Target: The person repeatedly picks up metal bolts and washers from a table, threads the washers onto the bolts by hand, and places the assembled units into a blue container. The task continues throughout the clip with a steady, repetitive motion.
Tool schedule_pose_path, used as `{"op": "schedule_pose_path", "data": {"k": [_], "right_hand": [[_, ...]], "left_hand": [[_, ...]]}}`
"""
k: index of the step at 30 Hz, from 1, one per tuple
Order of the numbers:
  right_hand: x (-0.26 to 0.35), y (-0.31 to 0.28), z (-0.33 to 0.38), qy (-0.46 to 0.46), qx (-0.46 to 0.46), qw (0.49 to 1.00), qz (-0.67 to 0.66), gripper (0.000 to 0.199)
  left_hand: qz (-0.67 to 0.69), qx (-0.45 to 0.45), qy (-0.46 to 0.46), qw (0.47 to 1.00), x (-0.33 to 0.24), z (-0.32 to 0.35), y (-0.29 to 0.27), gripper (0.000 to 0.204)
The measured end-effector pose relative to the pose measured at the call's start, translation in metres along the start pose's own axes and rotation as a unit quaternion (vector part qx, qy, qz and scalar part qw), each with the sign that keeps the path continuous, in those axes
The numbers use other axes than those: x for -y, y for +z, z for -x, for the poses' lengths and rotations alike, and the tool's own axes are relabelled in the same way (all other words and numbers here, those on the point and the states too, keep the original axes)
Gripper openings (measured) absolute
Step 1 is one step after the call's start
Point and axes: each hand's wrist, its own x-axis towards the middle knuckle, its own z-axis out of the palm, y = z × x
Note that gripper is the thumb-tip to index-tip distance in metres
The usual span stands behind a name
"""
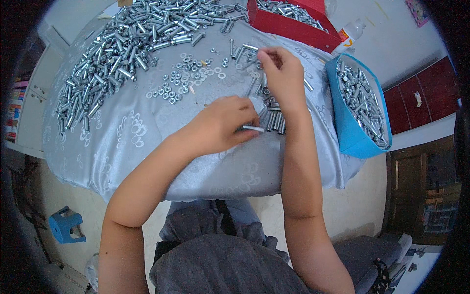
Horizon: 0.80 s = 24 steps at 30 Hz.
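Note:
My left hand point(226, 123) is closed round a short silver metal sleeve point(253, 128), whose end sticks out past the fingers toward the right. My right hand point(283, 68) is farther off, thumb and forefinger pinched at the end of another metal sleeve point(250, 47). Beneath and between the hands lie loose bolts point(251, 87) and a row of sleeves point(275, 121) side by side. Left of them, hex nuts point(169, 89) and flat washers point(221, 76) are scattered on the cloth. The right palm hides some of the pieces.
A big heap of assembled expansion bolts point(117, 54) covers the table's far left. A red box point(293, 27) and a blue box point(360, 105), both full of bolts, stand at right. Behind them is a plastic bottle point(350, 34). The silvery tablecloth point(161, 142) has wrinkles. A blue stool point(67, 225) stands on the floor.

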Motion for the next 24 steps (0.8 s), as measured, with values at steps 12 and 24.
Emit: {"op": "schedule_pose_path", "data": {"k": [12,24], "right_hand": [[0.023,0.009,0.008,0.129,0.055,0.939,-0.315,0.021],[0.026,0.011,0.009,0.171,0.049,0.91,-0.374,0.025]], "left_hand": [[0.364,-0.417,-0.338,0.762,0.02,-0.006,-0.044,0.019],[0.427,-0.378,-0.323,0.755,0.019,-0.008,-0.033,0.021]]}}
